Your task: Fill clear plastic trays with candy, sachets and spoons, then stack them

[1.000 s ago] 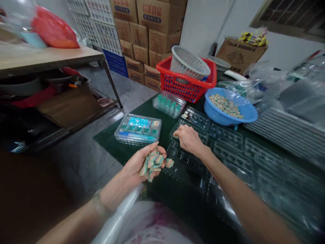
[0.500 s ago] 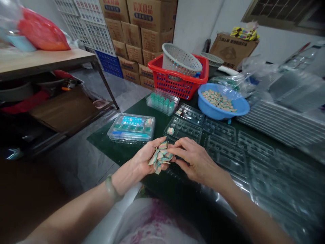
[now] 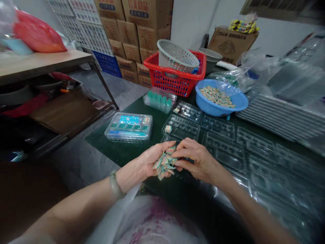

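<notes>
My left hand (image 3: pixel 151 158) is cupped, palm up, round a heap of small striped candy pieces (image 3: pixel 164 163) in pink, cream and green-blue. Over the heap, my right hand (image 3: pixel 194 156) has its thumb and fingers pinched on one or more of the pieces; how many I cannot make out. Just beyond my hands lies a clear plastic tray (image 3: pixel 182 128) with a small stack of the same candy (image 3: pixel 168 128) in one compartment. A second tray (image 3: pixel 189 112) behind it also holds some candy. To the left sits a filled clear pack (image 3: pixel 129 127) with blue and green contents.
A blue basin (image 3: pixel 207 107) of candy pieces stands behind the trays, beside a red basket (image 3: pixel 175 81) holding a grey colander (image 3: pixel 172 56). More clear trays (image 3: pixel 224 152) spread to the right. A clear box with green items (image 3: pixel 159 99) is near the basket. Cartons (image 3: pixel 149 35) are stacked behind.
Both hands have shifted slightly right with the candy, and my right fingers have closed in further over the heap. The whole view has moved a little.
</notes>
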Available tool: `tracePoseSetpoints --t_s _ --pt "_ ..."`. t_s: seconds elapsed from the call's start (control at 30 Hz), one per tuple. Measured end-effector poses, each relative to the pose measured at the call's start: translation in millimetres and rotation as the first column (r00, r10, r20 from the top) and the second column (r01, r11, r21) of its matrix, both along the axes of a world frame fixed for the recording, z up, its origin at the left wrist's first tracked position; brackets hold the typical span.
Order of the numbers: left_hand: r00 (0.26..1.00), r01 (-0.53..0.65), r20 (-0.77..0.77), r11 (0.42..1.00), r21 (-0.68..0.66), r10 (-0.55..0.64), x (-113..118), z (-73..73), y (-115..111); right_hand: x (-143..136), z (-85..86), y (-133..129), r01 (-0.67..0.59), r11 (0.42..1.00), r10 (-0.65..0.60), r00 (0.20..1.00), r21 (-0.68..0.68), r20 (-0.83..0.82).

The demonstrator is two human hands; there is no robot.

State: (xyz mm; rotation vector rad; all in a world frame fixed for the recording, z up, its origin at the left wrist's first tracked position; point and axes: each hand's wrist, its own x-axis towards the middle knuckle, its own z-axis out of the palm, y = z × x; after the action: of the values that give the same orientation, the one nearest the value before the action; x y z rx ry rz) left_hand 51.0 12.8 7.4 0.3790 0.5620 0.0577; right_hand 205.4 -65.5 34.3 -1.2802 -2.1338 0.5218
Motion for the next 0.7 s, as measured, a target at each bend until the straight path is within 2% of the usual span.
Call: tracePoseSetpoints --t_s 0.13,0.23,0.37,0.53,0.7 --pt "0.998 0.051 -0.029 0.999 0.018 -0.05 1.3 -1.7 0.3 2.9 0.0 -3.4 0.077 0.985 -0.116 0.957 -0.154 -0.264" --pt "0.999 -0.002 0.032 1.0 0.028 0.001 -0.3 -2.5 0.8 5.5 -0.9 -5.4 0.158 0.945 -0.251 0.912 -0.285 -0.325" --pt "0.996 -0.037 0.083 0.999 0.002 0.037 -2.3 -3.0 0.1 10.0 -8.2 -5.1 0.205 0.896 -0.372 0.829 -0.393 -0.417" --pt "0.995 -0.088 0.051 0.996 0.004 0.088 -0.1 -3.3 -3.8 9.4 -15.5 -4.7 0.373 0.862 -0.492 0.778 -0.344 -0.391" --pt "0.988 -0.155 -0.008 0.984 0.087 0.157 3.0 0.2 -9.1 6.6 -18.9 -6.2 0.399 0.852 -0.522 0.698 -0.339 -0.491"
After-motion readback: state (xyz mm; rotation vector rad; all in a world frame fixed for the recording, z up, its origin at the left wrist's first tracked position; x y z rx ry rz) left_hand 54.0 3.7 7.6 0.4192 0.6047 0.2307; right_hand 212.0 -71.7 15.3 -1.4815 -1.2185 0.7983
